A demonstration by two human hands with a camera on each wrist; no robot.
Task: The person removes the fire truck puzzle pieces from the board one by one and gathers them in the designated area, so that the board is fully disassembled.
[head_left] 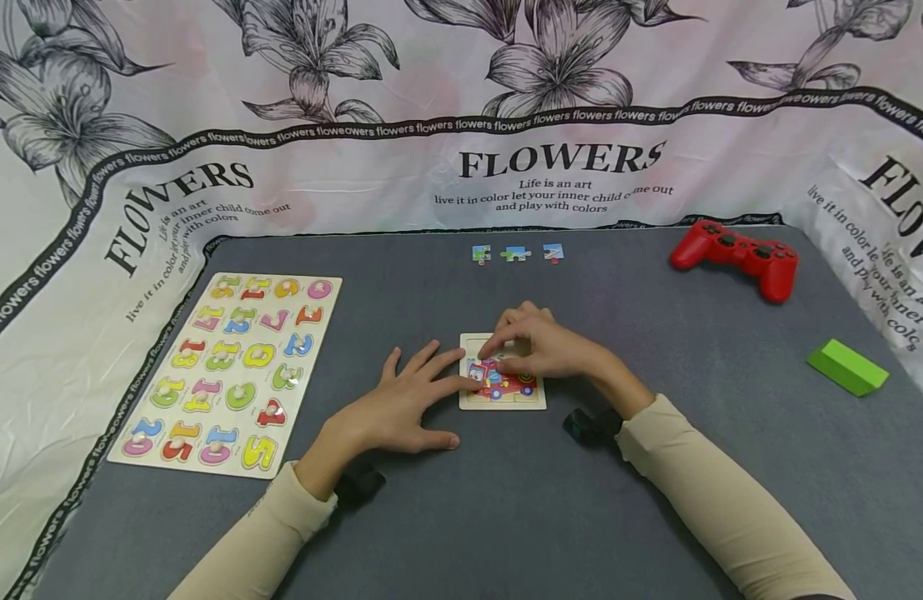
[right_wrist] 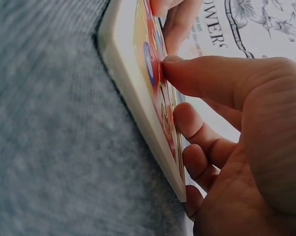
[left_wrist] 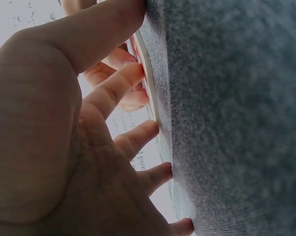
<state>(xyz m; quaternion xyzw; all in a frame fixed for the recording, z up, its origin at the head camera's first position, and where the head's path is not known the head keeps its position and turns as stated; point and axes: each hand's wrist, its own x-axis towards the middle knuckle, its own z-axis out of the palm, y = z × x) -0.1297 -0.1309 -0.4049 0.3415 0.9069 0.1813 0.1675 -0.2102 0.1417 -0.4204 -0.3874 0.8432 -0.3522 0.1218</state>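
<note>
A small framed jigsaw puzzle (head_left: 518, 392) with a red vehicle picture lies flat on the table. My left hand (head_left: 401, 408) spreads its fingers at its left side. The index and middle fingertips touch the frame and picture, and the thumb stands apart. Over the upper part my right hand (head_left: 544, 343) bends its fingers, thumb and index pinching a puzzle piece at the picture; the fingers mostly hide it. The right wrist view shows the right thumb (right_wrist: 211, 78) against the puzzle surface, with other fingers curled by the board edge. Loose jigsaw pieces (head_left: 516, 254) lie in a row behind.
A wooden number board (head_left: 228, 367) lies on the left of the grey table (head_left: 626, 517). At the right are a red game controller (head_left: 737, 254) and a green block (head_left: 847, 367). A flower-printed cloth (head_left: 386, 183) runs along the back and left edges.
</note>
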